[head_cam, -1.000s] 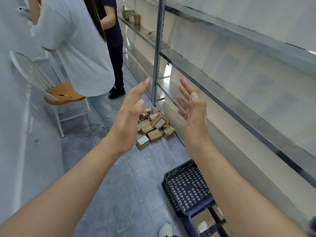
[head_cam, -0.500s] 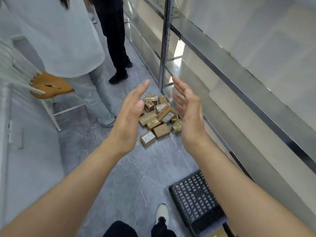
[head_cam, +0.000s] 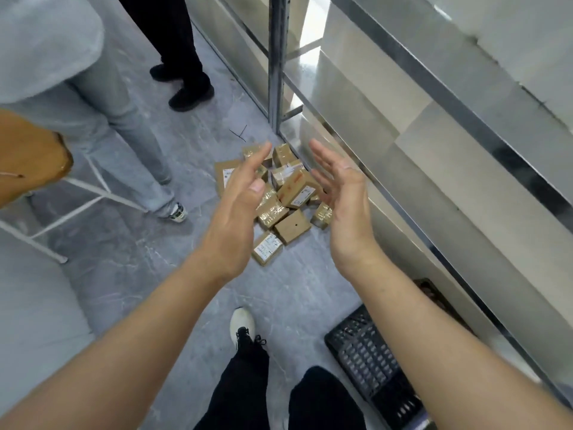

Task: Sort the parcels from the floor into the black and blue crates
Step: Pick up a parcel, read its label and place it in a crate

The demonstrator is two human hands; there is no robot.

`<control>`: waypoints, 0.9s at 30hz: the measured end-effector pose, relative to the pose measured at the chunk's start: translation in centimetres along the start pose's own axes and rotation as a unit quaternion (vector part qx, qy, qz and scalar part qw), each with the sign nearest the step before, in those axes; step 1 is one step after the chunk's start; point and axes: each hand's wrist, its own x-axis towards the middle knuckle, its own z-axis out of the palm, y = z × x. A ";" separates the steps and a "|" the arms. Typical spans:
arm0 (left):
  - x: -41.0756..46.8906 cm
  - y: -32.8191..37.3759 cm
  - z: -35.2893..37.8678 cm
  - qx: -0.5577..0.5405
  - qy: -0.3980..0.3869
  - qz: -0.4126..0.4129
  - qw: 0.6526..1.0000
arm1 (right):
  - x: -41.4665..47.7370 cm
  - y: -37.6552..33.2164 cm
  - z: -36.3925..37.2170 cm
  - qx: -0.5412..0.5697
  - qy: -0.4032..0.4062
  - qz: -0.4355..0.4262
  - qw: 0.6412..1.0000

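Metal shelving [head_cam: 434,125] ran along the right side of the aisle, its upright post [head_cam: 275,57] meeting the grey marbled floor [head_cam: 124,259] just behind the parcel pile. Against the frames from a second and half a second back, the view had tipped down and closed in: the pile of parcels [head_cam: 279,197] sat larger and more central, and the blue crate with its parcels had dropped out at the bottom right. Only the black crate [head_cam: 372,361] showed now, empty as far as visible, against the foot of the shelving near the bottom right corner of the floor area in view. Judged: approach to the pile nearly done, no parcel picked yet.

Two bystanders stood at upper left, one in pale trousers [head_cam: 124,125], one in black [head_cam: 173,41]. A wooden chair seat [head_cam: 31,156] on white legs sat at the left edge.

Left hand [head_cam: 235,218] and right hand [head_cam: 344,206] both raised over the pile, palms facing each other, fingers spread and slightly curled, empty, apart from one another and touching nothing. Own white shoe [head_cam: 242,325] was stepped forward between pile and crate.

Parcels: small brown taped boxes, some labelled, heaped on the floor at the base of the post. The nearest, a labelled box [head_cam: 268,248], lay at the front edge of the heap.
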 end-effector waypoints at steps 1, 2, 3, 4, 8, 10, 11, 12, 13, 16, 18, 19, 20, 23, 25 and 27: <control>1.8 -1.3 -0.3 -0.004 -0.007 -0.006 1.000 | 1.5 1.1 0.4 -0.002 0.006 0.012 1.000; 3.5 -2.9 -0.5 -0.006 -0.010 -0.012 1.000 | 3.0 2.3 0.7 -0.002 0.012 0.025 1.000; 5.4 -4.6 -0.5 -0.012 -0.010 -0.023 1.000 | 4.6 3.7 0.8 0.001 0.020 0.036 0.999; 7.2 -6.5 -0.4 -0.023 -0.007 -0.035 0.999 | 6.3 5.5 0.9 0.003 0.030 0.047 0.998; 13.1 -15.2 1.8 -0.068 0.023 -0.131 0.989 | 12.7 13.9 0.1 -0.025 0.076 0.102 0.992; 15.3 -19.7 3.4 -0.077 0.025 -0.167 0.983 | 15.7 18.7 -0.7 -0.023 0.088 0.126 0.988; 16.2 -22.0 4.2 -0.085 0.027 -0.188 0.978 | 17.0 21.0 -1.0 -0.025 0.091 0.138 0.986; 17.1 -24.3 4.9 -0.094 0.033 -0.205 0.974 | 18.3 23.3 -1.5 -0.028 0.091 0.148 0.984; 18.1 -26.6 5.7 -0.100 0.039 -0.217 0.970 | 19.6 25.5 -1.9 -0.030 0.090 0.157 0.983; 20.4 -33.1 7.9 -0.107 0.054 -0.262 0.958 | 22.9 31.8 -3.2 -0.035 0.087 0.184 0.978; 21.7 -37.3 8.8 -0.111 0.060 -0.288 0.949 | 24.7 35.7 -4.0 -0.039 0.081 0.195 0.977; 22.2 -39.4 9.3 -0.113 0.061 -0.302 0.945 | 25.6 37.5 -4.4 -0.040 0.082 0.206 0.974; 22.7 -41.4 9.7 -0.117 0.064 -0.314 0.940 | 26.4 39.3 -4.6 -0.042 0.084 0.218 0.971; 24.0 -47.1 10.8 -0.119 0.059 -0.351 0.927 | 28.7 44.6 -4.8 -0.057 0.083 0.241 0.965; 24.7 -50.2 11.6 -0.110 0.048 -0.383 0.916 | 30.0 47.8 -4.9 -0.073 0.083 0.252 0.961; 25.6 -53.5 12.3 -0.093 0.035 -0.411 0.906 | 31.1 51.1 -5.2 -0.093 0.093 0.257 0.957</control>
